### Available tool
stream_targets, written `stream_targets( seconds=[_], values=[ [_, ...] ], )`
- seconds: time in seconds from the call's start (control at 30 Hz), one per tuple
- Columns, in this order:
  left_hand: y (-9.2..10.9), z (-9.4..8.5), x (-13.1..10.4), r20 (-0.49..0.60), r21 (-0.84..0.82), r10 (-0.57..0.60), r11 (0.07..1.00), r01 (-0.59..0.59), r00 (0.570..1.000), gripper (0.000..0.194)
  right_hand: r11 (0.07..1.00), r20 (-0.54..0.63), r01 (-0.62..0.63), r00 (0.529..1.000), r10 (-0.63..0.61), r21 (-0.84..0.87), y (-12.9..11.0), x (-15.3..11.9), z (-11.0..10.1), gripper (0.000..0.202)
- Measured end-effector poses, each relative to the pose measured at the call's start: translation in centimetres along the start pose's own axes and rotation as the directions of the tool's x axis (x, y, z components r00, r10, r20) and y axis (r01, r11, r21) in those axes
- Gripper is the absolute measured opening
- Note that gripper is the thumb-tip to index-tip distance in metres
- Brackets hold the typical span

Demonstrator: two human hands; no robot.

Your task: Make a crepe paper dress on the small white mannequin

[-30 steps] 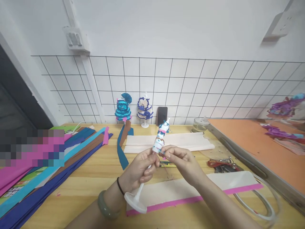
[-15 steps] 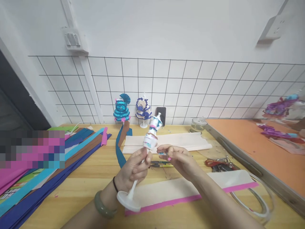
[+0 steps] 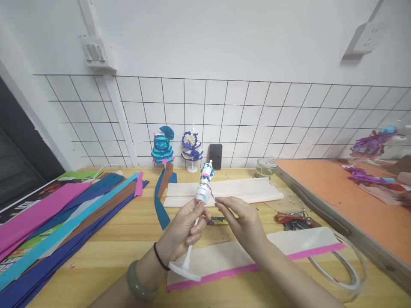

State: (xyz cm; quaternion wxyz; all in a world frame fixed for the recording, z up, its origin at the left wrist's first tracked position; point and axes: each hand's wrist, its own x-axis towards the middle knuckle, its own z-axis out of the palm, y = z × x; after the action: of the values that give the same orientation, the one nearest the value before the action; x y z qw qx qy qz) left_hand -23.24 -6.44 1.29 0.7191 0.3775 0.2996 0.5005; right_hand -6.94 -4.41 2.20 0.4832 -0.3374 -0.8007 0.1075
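Note:
My left hand (image 3: 186, 229) is closed round the white stem of a small dress-form stand (image 3: 203, 193), just under its body. The form tilts, its top pointing away from me, and scraps of white, blue and pink cover its body. Its round white base (image 3: 184, 271) hangs below my wrist. My right hand (image 3: 242, 222) is beside the form's lower right edge, thumb and forefinger pinched at a thin strip there that is too small to make out clearly. Under my hands lies a long cream paper strip with a pink edge (image 3: 221, 261).
Two decorated dress forms, one teal (image 3: 162, 147) and one white and navy (image 3: 192, 147), stand at the wall beside a phone (image 3: 215, 156). Coloured paper strips (image 3: 96, 205) lie left. A glass jar (image 3: 266, 167), scissors (image 3: 295, 219) and an orange board (image 3: 340, 201) are right.
The dress-form stand has turned more upright and dropped slightly. My right hand has come in against its lower edge, and the pink bit seen at those fingers is out of sight.

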Motion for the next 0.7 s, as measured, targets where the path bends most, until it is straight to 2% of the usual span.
stream_targets(
  seconds=[0.13, 0.33, 0.47, 0.63, 0.7],
  values=[
    [-0.8, 0.8, -0.2, -0.018, 0.009, -0.050, 0.999, 0.051, 0.999, 0.023, 0.932, 0.047, 0.238, 0.971, -0.234, -0.274, 0.6, -0.4, 0.2, 0.020],
    [-1.5, 1.8, -0.4, -0.078, 0.000, -0.082, 0.997, 0.082, 0.994, 0.021, 0.803, 0.162, 0.424, 0.905, -0.393, -0.419, 1.1, -0.6, 0.3, 0.019],
    [-1.5, 2.2, -0.7, -0.096, 0.015, -0.097, 0.995, 0.099, 0.991, 0.020, 0.786, 0.151, 0.448, 0.892, -0.426, -0.425, 1.4, -0.8, 0.7, 0.012],
    [-1.0, 2.4, -1.0, -0.087, 0.000, -0.129, 0.992, 0.129, 0.988, 0.015, 0.820, 0.129, 0.417, 0.907, -0.400, -0.392, 1.7, -0.4, 0.7, 0.011],
    [-1.0, 2.4, -1.1, -0.077, -0.005, -0.154, 0.988, 0.155, 0.985, 0.014, 0.833, 0.079, 0.370, 0.925, -0.372, -0.412, 2.2, 0.1, 0.0, 0.010]
  ],
)
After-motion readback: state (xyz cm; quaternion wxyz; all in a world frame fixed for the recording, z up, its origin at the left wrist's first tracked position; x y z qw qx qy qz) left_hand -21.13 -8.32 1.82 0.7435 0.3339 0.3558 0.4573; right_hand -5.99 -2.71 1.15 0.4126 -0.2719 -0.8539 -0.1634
